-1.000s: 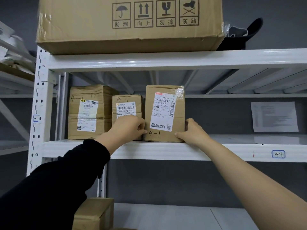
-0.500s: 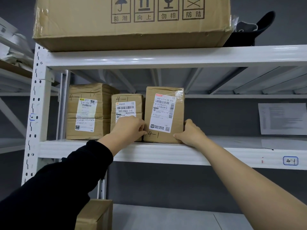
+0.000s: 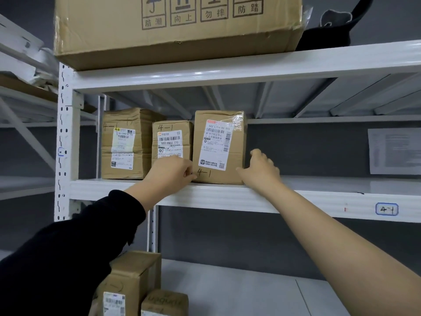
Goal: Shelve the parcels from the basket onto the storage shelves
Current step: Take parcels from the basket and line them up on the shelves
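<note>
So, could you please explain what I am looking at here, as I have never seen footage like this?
No machine here: a person wears a wide-angle camera on the head, so you look along their own arms. The left hand, in a black sleeve, has curled fingers at the lower left corner of the tall parcel; the right hand touches its right side. Whether the left truly grips is unclear. That parcel stands on the white shelf, beside a middle parcel and a left parcel. A large carton sits on the upper shelf.

Five parcels (image 3: 219, 147) — one big carton (image 3: 177, 30), two hands (image 3: 169, 174).
</note>
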